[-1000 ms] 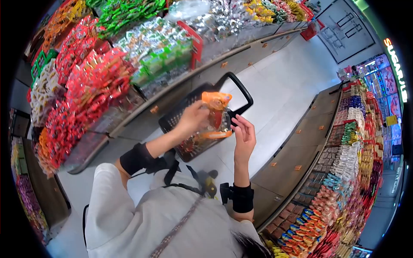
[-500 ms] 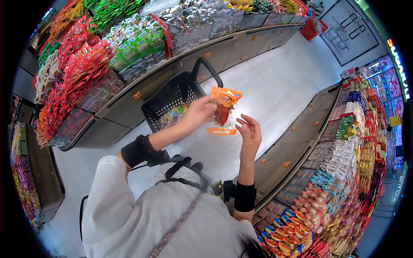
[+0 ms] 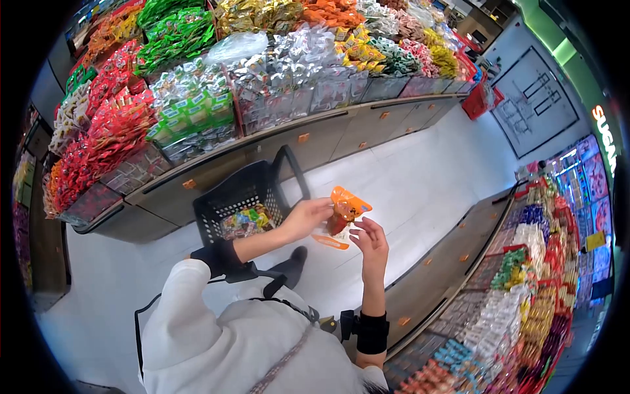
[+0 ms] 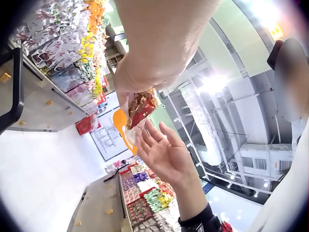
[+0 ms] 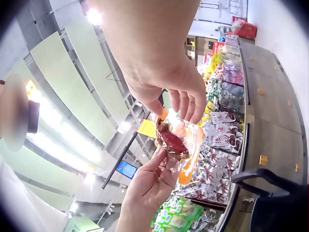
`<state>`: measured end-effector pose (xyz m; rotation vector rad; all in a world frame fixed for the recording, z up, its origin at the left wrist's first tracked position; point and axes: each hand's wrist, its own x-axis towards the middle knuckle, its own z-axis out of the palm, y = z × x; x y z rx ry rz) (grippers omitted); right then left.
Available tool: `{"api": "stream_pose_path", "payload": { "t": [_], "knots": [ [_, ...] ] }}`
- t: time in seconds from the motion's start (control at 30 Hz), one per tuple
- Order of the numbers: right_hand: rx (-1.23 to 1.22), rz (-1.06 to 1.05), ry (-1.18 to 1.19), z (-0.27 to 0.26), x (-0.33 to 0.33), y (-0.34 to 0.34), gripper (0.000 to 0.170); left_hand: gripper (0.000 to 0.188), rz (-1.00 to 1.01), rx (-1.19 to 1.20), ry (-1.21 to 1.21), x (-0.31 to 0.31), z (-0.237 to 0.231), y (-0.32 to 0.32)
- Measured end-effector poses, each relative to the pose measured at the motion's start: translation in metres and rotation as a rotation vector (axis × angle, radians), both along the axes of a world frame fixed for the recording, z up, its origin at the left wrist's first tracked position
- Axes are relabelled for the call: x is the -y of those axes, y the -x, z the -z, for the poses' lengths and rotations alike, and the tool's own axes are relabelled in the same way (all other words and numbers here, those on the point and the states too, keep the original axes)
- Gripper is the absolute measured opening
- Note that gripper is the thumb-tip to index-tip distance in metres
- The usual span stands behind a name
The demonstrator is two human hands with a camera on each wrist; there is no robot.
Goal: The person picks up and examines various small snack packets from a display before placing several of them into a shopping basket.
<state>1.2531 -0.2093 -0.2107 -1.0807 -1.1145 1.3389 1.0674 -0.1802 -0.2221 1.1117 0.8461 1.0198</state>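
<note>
My left hand [image 3: 310,219] holds a snack packet [image 3: 344,215] by one side, in front of my body. The packet has orange ends and a clear middle with a dark red, shiny piece inside. In the right wrist view, the left thumb presses on the packet's face near the red piece [image 5: 173,144]. My right hand [image 3: 371,241] is at the packet's other side, fingertips right at its edge. The left wrist view shows this right hand [image 4: 169,157] palm up, its fingers fairly straight and its thumb apart. Left fingers behind the packet are partly hidden.
A black shopping basket [image 3: 209,209] with several colourful packets [image 3: 248,222] is beside my left forearm. Candy counters [image 3: 275,141] line the left and back; another counter [image 3: 453,253] runs along the right. White floor [image 3: 400,154] lies between them. A red basket [image 3: 481,100] stands far off.
The head view has shifted, so hands, packet and basket appear lower. The packet has tilted in the left hand, and the right fingertips have come closer to its edge.
</note>
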Motion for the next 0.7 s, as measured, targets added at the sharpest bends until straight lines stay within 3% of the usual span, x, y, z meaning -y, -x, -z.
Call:
{"api": "stream_pose_path", "payload": {
  "t": [0.13, 0.23, 0.43, 0.57, 0.7],
  "knots": [
    [0.042, -0.082, 0.007, -0.012, -0.069, -0.028, 0.034, 0.029, -0.106, -0.046, 0.064, -0.052, -0.005, -0.025],
    [0.024, -0.112, 0.001, -0.026, -0.115, -0.042, 0.035, 0.031, -0.071, -0.031, 0.023, -0.092, -0.001, -0.036],
    [0.033, -0.184, -0.031, -0.007, -0.197, -0.05, 0.022, 0.029, -0.131, 0.004, -0.017, -0.15, 0.004, -0.056],
    [-0.081, -0.203, -0.045, -0.003, -0.252, -0.043, 0.013, 0.032, -0.283, -0.06, 0.054, -0.184, -0.008, -0.064],
    [-0.114, -0.336, -0.049, 0.01, -0.317, -0.055, 0.009, 0.037, -0.379, -0.028, 0.055, -0.226, 0.017, -0.078]
  ]
}}
